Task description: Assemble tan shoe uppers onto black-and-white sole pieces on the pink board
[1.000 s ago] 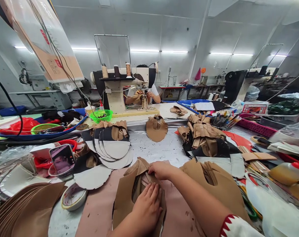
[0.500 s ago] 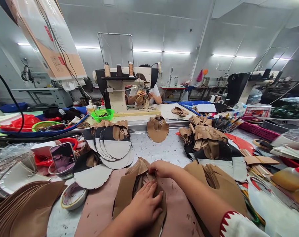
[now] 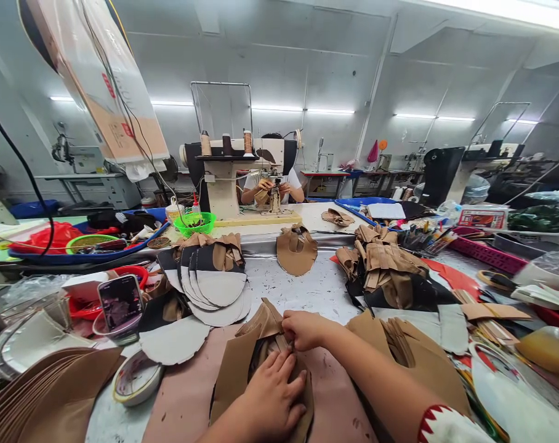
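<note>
A brown piece point(image 3: 231, 381) with a cut-out opening lies on a pink sheet point(image 3: 182, 381), midway along the near edge of the desk point(image 3: 307, 301). The left hand point(image 3: 276, 389) rests flat over the opening, its fingers slightly spread and pressing down. The right hand point(image 3: 303, 330) reaches in from the right, its fingers curled and narrow, pinching the piece at the far end of the opening.

Just right of the hands is a stack of brown pieces point(image 3: 427, 369), partly covered by the right forearm. A tape roll point(image 3: 141, 387) sits left of the sheet, and a fanned brown stack point(image 3: 62, 400) fills the near left corner. Beyond the roll, a phone point(image 3: 120, 298) leans upright beside white-ended pieces point(image 3: 219, 289). Another brown shape point(image 3: 297, 258) lies by the far edge, with bundled straps point(image 3: 390, 258) to its right. Behind a sewing machine point(image 3: 221, 191), a person point(image 3: 294, 184) holds brown material at the needle.
</note>
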### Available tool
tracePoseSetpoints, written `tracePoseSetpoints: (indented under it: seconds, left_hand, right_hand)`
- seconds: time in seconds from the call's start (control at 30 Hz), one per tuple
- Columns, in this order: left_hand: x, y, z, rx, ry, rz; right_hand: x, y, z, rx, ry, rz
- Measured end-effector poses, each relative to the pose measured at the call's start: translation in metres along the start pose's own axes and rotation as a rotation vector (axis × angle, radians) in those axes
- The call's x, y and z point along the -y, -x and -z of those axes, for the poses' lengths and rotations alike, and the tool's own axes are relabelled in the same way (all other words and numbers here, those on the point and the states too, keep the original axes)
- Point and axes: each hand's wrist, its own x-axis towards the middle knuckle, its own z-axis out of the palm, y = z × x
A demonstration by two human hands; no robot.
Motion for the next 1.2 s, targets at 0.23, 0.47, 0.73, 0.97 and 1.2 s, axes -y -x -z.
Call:
tracePoseSetpoints:
  seconds: [0.23, 0.47, 0.73, 0.97, 1.2]
  left_hand:
    - [0.0, -0.005, 0.006, 0.019, 0.013, -0.01]
    - [-0.004, -0.004, 0.004, 0.0, -0.027, 0.016]
    - [-0.004, -0.004, 0.008, 0.052, -0.008, 0.017]
    - [-0.004, -0.005, 0.009, 0.037, -0.009, 0.019]
    - [-0.003, -0.002, 0.004, 0.012, 0.026, 0.048]
  right_hand:
    - [-0.004, 0.002, 0.002, -0.016, -0.158, -0.068]
    - [-0.009, 0.0, -0.002, -0.031, -0.237, -0.103]
    - [-0.005, -0.004, -0.004, -0.071, -0.242, -0.153]
    - [-0.007, -0.009, -0.008, -0.102, -0.276, -0.224]
    - [-0.012, -0.001, -0.016, -0.142, -0.263, -0.312]
